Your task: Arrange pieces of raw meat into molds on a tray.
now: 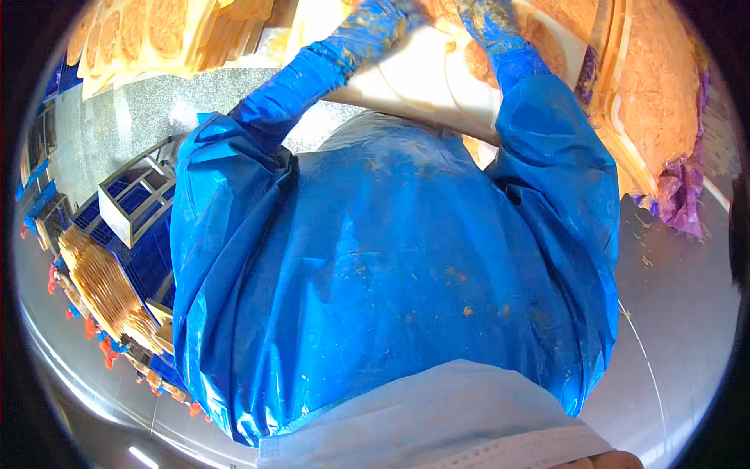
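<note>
My left hand [384, 27], in a blue glove smeared with yellowish mash, reaches over a white tray [418, 82] at the top of the view. Its fingertips are blurred. My right hand [491, 22], gloved and smeared in the same way, is over the tray's right part, beside orange-brown minced mash [539, 47]. The upper edge of the picture cuts off its fingers. Whether either hand holds anything cannot be made out. Streaks of yellowish liquid run across the tray's pale surface.
At the upper left is a stack of yellowish trays [176, 59] bearing oval orange-brown portions. A large mass of mash [652, 86] lies at the right, with crumpled purple plastic [683, 195] below it. A metal frame [137, 195] and more stacked trays [101, 277] stand farther left.
</note>
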### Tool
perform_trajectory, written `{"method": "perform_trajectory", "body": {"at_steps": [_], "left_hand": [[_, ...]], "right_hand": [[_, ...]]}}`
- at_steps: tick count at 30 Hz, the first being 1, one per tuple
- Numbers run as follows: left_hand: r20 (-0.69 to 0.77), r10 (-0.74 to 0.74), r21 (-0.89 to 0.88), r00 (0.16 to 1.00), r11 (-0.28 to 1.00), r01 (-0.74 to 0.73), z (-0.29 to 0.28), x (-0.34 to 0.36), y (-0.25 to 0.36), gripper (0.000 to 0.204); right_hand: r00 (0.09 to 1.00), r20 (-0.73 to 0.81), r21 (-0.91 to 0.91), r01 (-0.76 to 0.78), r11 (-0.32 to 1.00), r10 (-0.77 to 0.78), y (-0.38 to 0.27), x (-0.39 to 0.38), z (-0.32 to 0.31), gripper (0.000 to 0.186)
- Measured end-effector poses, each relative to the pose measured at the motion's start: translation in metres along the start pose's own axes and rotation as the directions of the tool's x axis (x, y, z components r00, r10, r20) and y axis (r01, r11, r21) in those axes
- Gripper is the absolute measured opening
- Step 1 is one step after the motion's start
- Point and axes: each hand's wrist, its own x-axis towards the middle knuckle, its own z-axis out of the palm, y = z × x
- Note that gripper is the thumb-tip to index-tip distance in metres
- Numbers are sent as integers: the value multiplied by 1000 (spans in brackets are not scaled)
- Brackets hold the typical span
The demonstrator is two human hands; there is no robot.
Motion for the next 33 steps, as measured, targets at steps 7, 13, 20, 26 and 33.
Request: {"method": "perform_trajectory", "body": {"at_steps": [7,13,20,26,33], "left_hand": [[-63,-158,-682,985,728,73,-11,51,-30,34],[17,-87,-357,996,930,87,26,32,-48,35],[-93,-136,-170,986,978,119,16,42,-39,37],[-107,-303,-260,947,928,268,15,41,6,71],[-101,-134,-216,986,970,110,21,55,6,65]], "right_hand": [[999,-17,36,42,998,-42,7,-3,29,23],[937,283,-264,281,923,-205,-35,-33,-16,17],[983,123,-54,143,988,-135,-51,-56,-10,21],[985,-147,164,-67,984,91,-23,-76,-28,22],[959,168,-102,-213,972,228,-47,-65,-18,20]]}}
